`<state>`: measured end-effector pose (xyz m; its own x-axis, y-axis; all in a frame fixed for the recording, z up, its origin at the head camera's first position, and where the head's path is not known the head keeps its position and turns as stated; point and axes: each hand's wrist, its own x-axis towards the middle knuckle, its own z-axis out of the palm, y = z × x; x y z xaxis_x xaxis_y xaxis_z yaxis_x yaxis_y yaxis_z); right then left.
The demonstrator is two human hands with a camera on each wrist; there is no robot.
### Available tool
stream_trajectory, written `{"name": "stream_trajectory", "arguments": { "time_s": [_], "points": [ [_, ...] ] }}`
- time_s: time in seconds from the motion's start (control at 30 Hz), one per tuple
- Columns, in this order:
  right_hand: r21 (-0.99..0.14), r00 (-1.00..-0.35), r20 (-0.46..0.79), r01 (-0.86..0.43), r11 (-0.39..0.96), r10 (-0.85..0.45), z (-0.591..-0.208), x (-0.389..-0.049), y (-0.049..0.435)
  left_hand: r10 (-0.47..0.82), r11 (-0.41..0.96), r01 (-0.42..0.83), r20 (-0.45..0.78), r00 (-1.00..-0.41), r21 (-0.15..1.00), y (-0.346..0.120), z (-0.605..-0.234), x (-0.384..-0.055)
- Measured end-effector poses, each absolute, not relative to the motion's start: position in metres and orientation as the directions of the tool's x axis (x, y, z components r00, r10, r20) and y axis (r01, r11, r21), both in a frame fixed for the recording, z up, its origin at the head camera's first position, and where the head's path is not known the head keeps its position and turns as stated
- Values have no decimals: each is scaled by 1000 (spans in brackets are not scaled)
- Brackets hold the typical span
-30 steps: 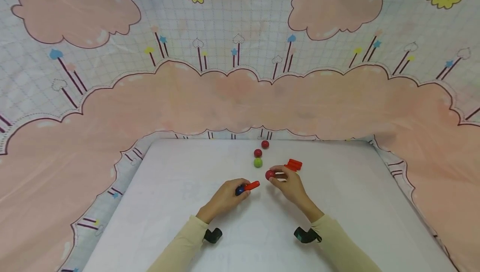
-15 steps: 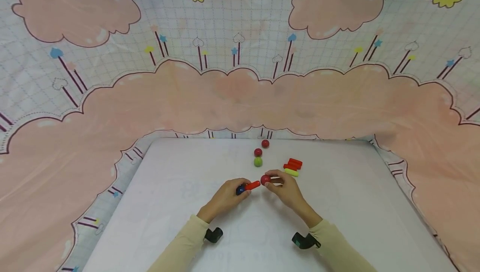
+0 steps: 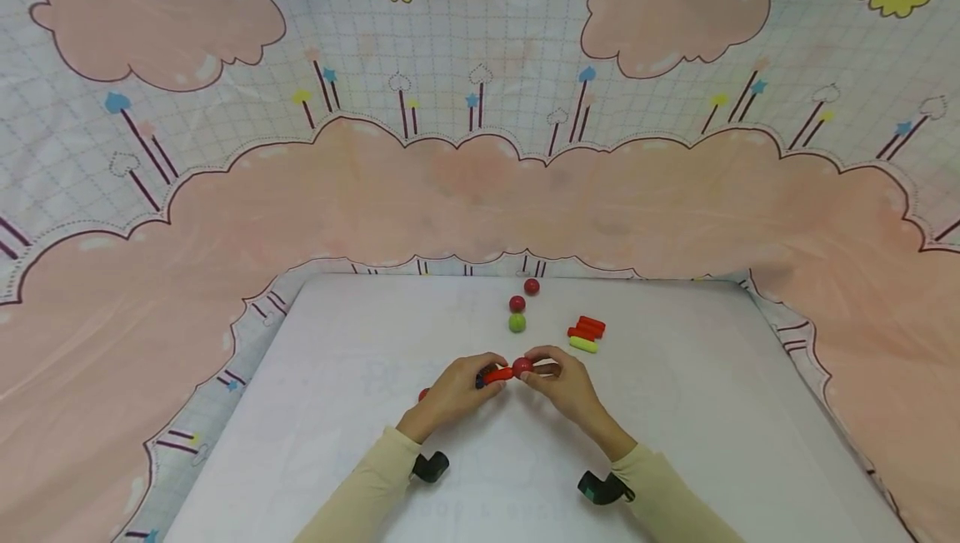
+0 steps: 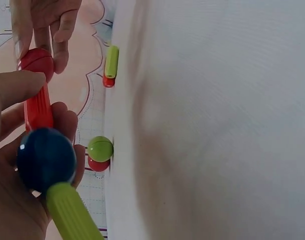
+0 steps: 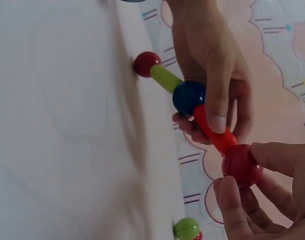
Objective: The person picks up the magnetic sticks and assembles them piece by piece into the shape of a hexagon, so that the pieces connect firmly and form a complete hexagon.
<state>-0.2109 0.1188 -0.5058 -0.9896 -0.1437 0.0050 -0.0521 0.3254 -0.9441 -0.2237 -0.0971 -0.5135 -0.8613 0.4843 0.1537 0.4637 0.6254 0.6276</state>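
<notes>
My left hand grips a red rod between thumb and fingers. A blue ball sits on one end of that rod. From the blue ball runs a yellow-green rod, with a red ball at its far end. With thumb and fingertips, my right hand pinches another red ball, which touches the free end of the red rod. Whether that ball is fixed to the rod, I cannot tell.
Beyond the hands on the white table lie a green ball, a red ball close behind it, and another red ball near the back edge. To the right, red rods lie beside a yellow-green rod.
My right hand has carried its red ball left and nearer to me, up to the red rod's end. The left hand has barely moved; a red ball now shows beside its wrist.
</notes>
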Motion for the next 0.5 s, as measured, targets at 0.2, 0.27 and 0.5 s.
{"name": "stream_trajectory", "arguments": {
  "time_s": [0.2, 0.27, 0.5],
  "points": [
    [-949, -985, 6, -59, 310, -170, -510, -210, 111, 493, 643, 477, 153, -856, 599, -94, -510, -222],
    [-951, -983, 12, -68, 303, -182, -511, -209, 109, 494, 646, 480, 154, -856, 593, -93, -510, -222],
    [-953, -978, 3, -65, 295, -208, -502, -204, 107, 489, 635, 503, 199, -849, 586, -92, -514, -223]
  ]
}}
